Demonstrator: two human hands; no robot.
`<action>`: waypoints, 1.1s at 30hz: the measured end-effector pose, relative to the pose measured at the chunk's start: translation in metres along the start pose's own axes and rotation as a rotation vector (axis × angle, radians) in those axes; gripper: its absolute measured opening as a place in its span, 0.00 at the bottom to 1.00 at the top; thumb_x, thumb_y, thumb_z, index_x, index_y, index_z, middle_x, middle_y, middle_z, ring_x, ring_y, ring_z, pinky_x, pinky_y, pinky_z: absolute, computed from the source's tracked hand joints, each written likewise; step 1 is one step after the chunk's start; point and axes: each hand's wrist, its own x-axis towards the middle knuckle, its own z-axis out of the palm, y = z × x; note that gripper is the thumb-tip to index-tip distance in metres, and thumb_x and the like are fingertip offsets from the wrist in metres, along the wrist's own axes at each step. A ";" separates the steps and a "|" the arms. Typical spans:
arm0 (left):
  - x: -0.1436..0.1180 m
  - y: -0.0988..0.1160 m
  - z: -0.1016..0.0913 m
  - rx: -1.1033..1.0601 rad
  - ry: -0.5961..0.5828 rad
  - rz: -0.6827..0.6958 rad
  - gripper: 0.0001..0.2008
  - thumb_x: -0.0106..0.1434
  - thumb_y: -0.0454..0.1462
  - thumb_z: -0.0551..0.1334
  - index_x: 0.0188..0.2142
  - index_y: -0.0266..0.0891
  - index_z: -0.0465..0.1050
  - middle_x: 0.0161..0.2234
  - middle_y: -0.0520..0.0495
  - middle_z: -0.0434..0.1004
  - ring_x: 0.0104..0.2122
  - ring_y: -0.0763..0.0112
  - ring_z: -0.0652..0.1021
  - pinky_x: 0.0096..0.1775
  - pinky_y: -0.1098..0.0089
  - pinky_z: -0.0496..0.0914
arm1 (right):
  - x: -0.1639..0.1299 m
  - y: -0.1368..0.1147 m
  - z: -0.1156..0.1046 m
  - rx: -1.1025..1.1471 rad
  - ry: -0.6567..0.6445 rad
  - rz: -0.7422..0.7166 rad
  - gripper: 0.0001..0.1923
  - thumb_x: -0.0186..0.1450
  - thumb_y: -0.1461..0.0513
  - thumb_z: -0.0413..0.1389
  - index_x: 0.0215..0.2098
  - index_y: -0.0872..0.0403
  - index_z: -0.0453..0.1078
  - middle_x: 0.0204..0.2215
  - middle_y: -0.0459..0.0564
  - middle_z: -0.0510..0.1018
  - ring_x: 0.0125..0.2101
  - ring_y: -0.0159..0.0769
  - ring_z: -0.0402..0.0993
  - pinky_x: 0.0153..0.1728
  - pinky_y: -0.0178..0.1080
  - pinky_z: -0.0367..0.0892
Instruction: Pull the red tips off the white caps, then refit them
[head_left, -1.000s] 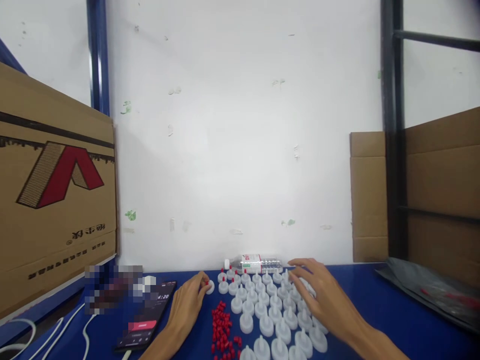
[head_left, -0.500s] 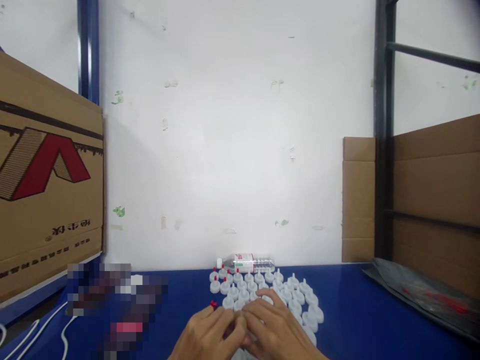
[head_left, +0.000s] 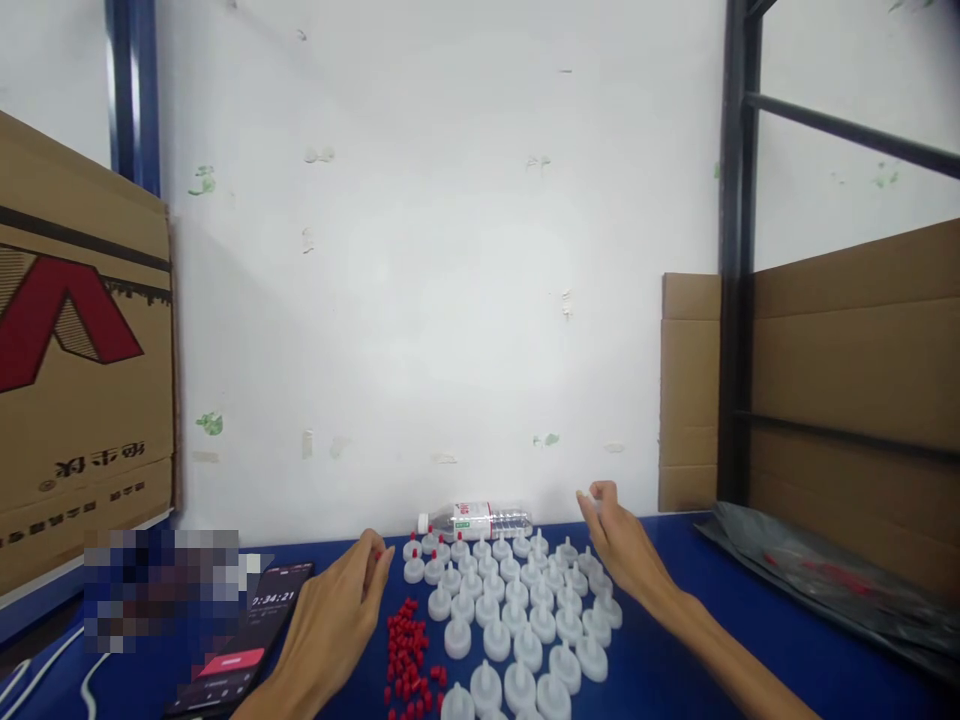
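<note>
My left hand [head_left: 337, 610] is closed in a pinch, with a bit of a small red cap [head_left: 379, 555] showing at its fingertips. It is left of the loose red tip caps [head_left: 407, 640]. My right hand [head_left: 621, 540] is raised at the back right of the white nozzle lids [head_left: 514, 590], thumb and fingers curled together. Something pale may be between them, but I cannot make it out. Most lids stand nozzle up and bare. At the back left, several lids [head_left: 414, 568] carry red tips.
A clear plastic bottle [head_left: 480, 521] lies along the wall behind the lids. To the left are a phone [head_left: 247, 635], white cables [head_left: 52, 670] and a large cardboard box [head_left: 82, 400]. On the right lies a grey plastic bag [head_left: 810, 580] with red pieces.
My hands were together over the lids and have moved apart, left hand leftward, right hand up and right. The red caps and front lids now show. The view has shifted slightly.
</note>
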 end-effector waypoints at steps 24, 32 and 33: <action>0.005 -0.022 0.047 -0.268 -0.166 0.018 0.20 0.71 0.47 0.51 0.39 0.43 0.81 0.41 0.45 0.84 0.44 0.57 0.79 0.50 0.59 0.70 | 0.002 0.057 0.022 -0.114 -0.290 0.116 0.12 0.73 0.55 0.57 0.44 0.56 0.74 0.40 0.49 0.79 0.39 0.38 0.78 0.43 0.46 0.74; 0.027 -0.024 0.043 -0.231 -0.153 0.027 0.18 0.69 0.42 0.52 0.51 0.40 0.76 0.49 0.41 0.79 0.51 0.57 0.76 0.54 0.59 0.68 | 0.001 0.043 0.020 -0.086 -0.328 0.091 0.14 0.73 0.53 0.57 0.41 0.56 0.74 0.35 0.46 0.79 0.34 0.36 0.78 0.40 0.43 0.74; 0.032 -0.023 0.043 -0.221 -0.163 0.023 0.18 0.68 0.43 0.54 0.50 0.40 0.76 0.48 0.41 0.79 0.50 0.57 0.76 0.53 0.59 0.68 | 0.001 0.042 0.019 -0.086 -0.307 0.091 0.15 0.74 0.52 0.56 0.40 0.56 0.74 0.34 0.46 0.79 0.34 0.35 0.78 0.40 0.43 0.74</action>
